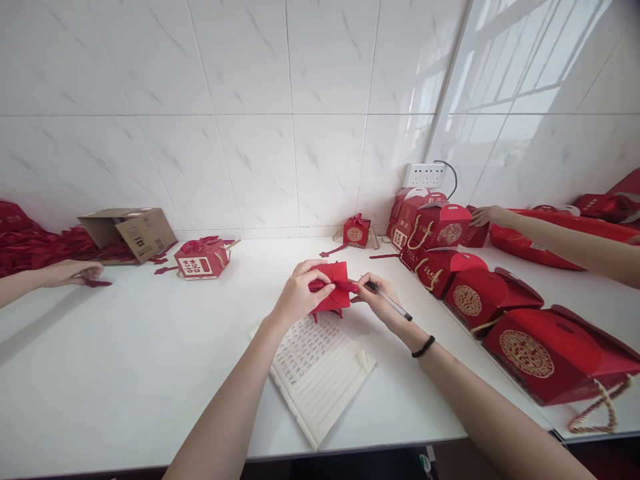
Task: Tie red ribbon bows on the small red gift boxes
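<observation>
The white surface (165,367) extends beneath the fingers of the left hand (299,293) and the right hand (384,300). A large red box (575,353) with a rope handle stands on it, well apart to the right of the fingers.

The open notebook (320,387) lies on the near side of the fingers, its upper page edge close below them.

The small red box (337,271) is located between the two sets of fingers. Whether it rests on the surface or is lifted cannot be told. The left fingers are closed around its left side, with the thumb on top. Handling: the box is probably light, made of stiff card and easily dented. Support it by the side walls and edges; avoid pressing on the middle of a panel.

The pen (393,303) lies across the right hand, held behind the pinching fingertips.

The red ribbon (345,287) crosses the box top. The right fingers are nearly closed, pinching its right end. Handling: the ribbon is likely soft and somewhat slippery; grip it near the knot area with the fingertips.
</observation>
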A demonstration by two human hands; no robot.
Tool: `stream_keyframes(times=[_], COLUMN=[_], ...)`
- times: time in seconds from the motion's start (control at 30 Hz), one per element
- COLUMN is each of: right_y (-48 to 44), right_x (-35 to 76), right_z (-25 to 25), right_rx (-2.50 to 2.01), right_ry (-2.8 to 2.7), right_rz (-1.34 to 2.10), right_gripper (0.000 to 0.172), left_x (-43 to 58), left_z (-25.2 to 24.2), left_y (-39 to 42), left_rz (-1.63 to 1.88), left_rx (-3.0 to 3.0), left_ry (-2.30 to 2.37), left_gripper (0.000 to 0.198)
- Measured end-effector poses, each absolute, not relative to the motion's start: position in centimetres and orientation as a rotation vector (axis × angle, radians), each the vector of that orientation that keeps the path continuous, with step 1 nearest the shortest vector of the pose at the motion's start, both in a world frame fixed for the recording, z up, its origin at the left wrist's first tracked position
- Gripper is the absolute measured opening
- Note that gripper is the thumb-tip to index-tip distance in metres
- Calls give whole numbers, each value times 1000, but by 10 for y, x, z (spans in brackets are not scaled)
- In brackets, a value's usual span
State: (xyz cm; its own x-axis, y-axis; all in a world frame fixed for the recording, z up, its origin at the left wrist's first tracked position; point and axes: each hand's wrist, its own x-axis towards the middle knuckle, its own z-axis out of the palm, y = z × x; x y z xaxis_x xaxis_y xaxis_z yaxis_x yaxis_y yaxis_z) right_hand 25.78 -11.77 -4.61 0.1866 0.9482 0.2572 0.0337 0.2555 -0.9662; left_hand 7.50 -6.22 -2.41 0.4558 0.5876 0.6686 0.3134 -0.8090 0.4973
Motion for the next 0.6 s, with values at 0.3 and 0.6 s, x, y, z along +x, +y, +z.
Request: stream_keyframes(times=[0.3, 0.6], right_y=[-120, -119], right_x=[255, 265], right_z=[-45, -43], right_rx=[-1181, -1255], right_ry=[-1250, -1370], right_rz=[901, 953], right_gripper=[46, 39], left_x=[79, 82], left_z=[-23, -24], left_y=[-63, -61], left_rz=[1350, 1360], left_rx=[2278, 2264], left_ry=[860, 934], left_gripper=[8, 9])
